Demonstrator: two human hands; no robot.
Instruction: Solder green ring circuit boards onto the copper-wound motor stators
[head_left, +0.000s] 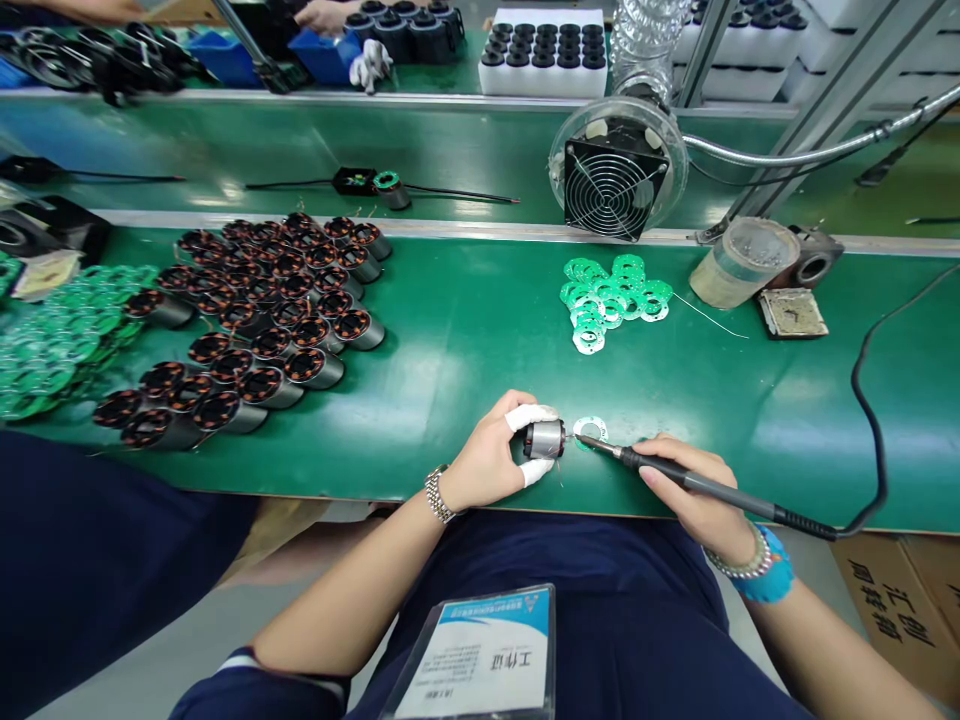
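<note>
Two hands over a green desk (465, 330): left hand (487, 462), white-taped fingers (531, 418) pinching a motor stator (544, 440) steady; right hand (686, 485), fingers closed penlike round a soldering iron (739, 494) for control, tip at a green ring board (590, 431).

Worn: dark navy top (570, 590), forearms bare. Clear plastic badge holder (480, 655) on chest; card has blue header, printed Chinese text. Left hand (487, 465): white wraps (529, 417) on two fingers. Left wrist (450, 515): silver link watch (439, 495). Right wrist (724, 540): beaded bracelet (739, 555), bright blue band (769, 575).
</note>
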